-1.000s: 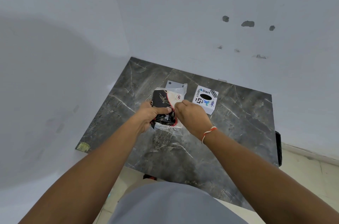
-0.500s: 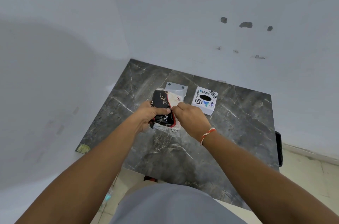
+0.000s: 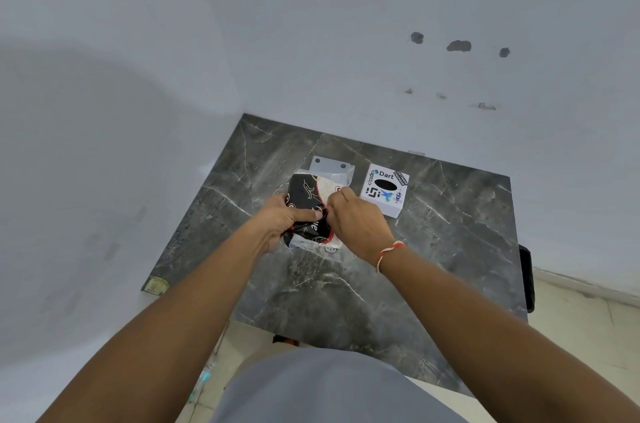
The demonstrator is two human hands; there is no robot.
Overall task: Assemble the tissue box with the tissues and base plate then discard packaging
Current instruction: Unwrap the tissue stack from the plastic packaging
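- Dark marble table (image 3: pixel 450 249) pushed into the wall corner; the task's things sit near its far edge, around the middle.
- Tissue pack (image 3: pixel 308 194), black, red and cream wrapper, is held just above the table between both hands, roughly mid-table.
- Left hand (image 3: pixel 277 221) wraps the pack's left side, fingers curled under, thumb flat across the top; closed on the pack, probably to brace it.
- Right hand (image 3: pixel 356 218) is pinched tight at the top centre of the wrapper, right beside the left thumb; looks like it grips a bit of film to tear it open, but the pinch point is too small to confirm.
- Base plate (image 3: pixel 329 164), pale grey with two dark holes, lies flat just behind the pack near the far edge, partly hidden by it; parked untouched.
- Tissue box (image 3: pixel 385 188), white with stickers and a dark oval slot facing up, stands just right of the pack, apart from both hands; waiting for the tissues.
- Judgement: unwrapping step, early in the task; nothing assembled, no packaging discarded yet.
- Risk: a hard tear could rip tissues with the film.
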